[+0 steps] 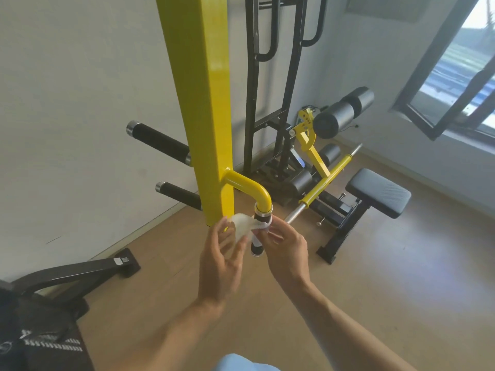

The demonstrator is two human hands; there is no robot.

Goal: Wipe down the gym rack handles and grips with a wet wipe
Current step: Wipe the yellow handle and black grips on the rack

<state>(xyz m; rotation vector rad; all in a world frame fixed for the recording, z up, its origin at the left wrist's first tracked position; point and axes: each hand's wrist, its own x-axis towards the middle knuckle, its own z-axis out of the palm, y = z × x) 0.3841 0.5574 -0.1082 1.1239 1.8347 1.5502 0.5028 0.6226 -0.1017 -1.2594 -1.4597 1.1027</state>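
Note:
A yellow rack post rises through the middle of the view. From it a yellow curved handle bends down into a black grip with metal rings. A white wet wipe is wrapped partly around the top of that grip. My right hand pinches the wipe against the grip from the right. My left hand holds the wipe's loose end on the left, fingers spread. Two more black grips stick out left of the post.
A black frame stands behind the post by the wall. A yellow bar and a padded bench lie to the right on the wooden floor. A black base sits at lower left. An open window is at right.

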